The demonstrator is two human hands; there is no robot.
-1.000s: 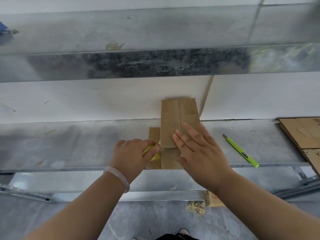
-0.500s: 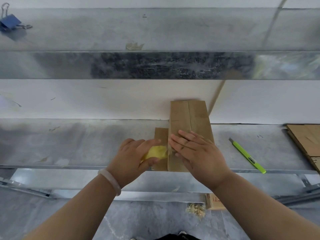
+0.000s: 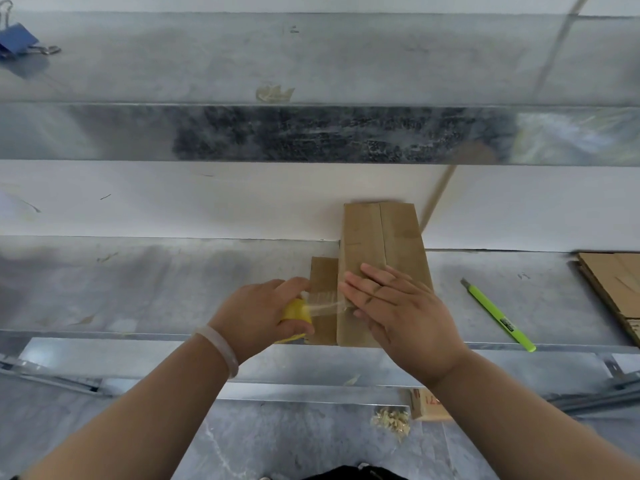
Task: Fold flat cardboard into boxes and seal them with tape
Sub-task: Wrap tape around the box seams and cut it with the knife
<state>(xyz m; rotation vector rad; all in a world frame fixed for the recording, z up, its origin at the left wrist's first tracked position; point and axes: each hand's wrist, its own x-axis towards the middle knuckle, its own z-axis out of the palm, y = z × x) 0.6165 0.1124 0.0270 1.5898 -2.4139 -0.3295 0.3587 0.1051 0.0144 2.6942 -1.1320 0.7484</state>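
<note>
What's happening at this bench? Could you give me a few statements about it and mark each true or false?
1. The left hand grips a yellow tape roll. True.
2. The right hand holds the green utility knife. False: it presses flat on the cardboard box; the knife lies on the metal bench, to the box's right.
3. A strip of clear tape stretches from the roll to the box. True.
4. The blue binder clip sits on the box. False: it lies on the upper shelf, far left.

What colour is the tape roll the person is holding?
The tape roll is yellow, best seen in the head view, gripped by the left hand.
</note>
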